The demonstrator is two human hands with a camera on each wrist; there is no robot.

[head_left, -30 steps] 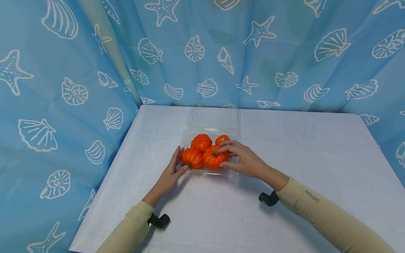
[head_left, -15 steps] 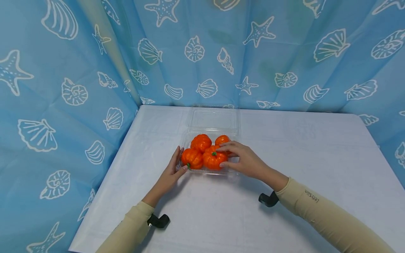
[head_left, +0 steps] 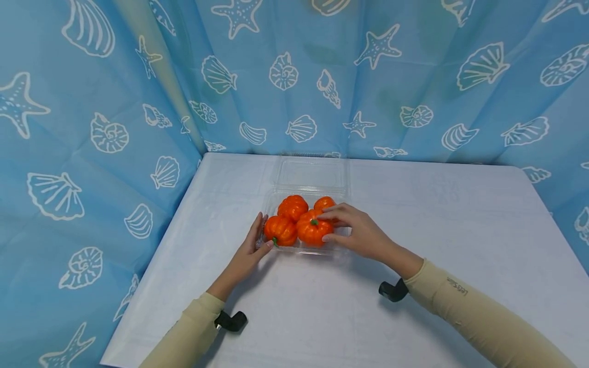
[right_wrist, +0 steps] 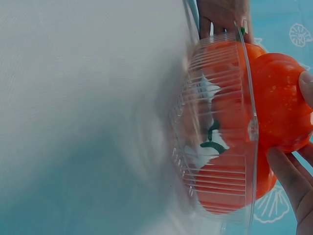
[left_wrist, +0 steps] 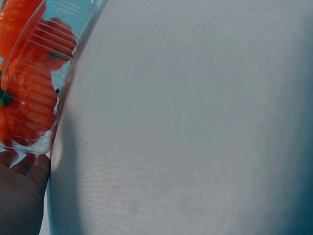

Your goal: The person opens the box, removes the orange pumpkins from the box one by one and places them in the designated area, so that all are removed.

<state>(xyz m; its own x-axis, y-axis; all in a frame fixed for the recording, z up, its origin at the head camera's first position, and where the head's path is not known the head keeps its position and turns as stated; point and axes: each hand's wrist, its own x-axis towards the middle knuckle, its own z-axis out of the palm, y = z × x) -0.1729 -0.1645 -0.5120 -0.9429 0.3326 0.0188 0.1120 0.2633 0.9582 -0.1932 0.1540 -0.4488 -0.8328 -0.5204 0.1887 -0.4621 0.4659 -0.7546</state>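
A clear plastic clamshell box (head_left: pixel 303 251) stands on the table with its lid (head_left: pixel 313 174) folded back. It holds several orange toy pumpkins with green stems. My right hand (head_left: pixel 356 230) grips the front-right pumpkin (head_left: pixel 312 232) between thumb and fingers; in the right wrist view this pumpkin (right_wrist: pixel 279 103) sits above the box rim. The front-left pumpkin (head_left: pixel 279 229), a back-left pumpkin (head_left: pixel 292 207) and a back-right pumpkin (head_left: pixel 324 202) lie around it. Along the box's left side my left hand (head_left: pixel 246 255) rests with extended fingers, its thumb at the front corner.
A white cloth covers the table (head_left: pixel 437 230). Behind and to the left hangs a blue curtain (head_left: pixel 257 112) with shells and starfish. Black wrist camera mounts stick out below the left sleeve (head_left: pixel 198 322) and right sleeve (head_left: pixel 478 312).
My right hand and the pumpkin in it have shifted very slightly to the right. The left hand and the box look unmoved.
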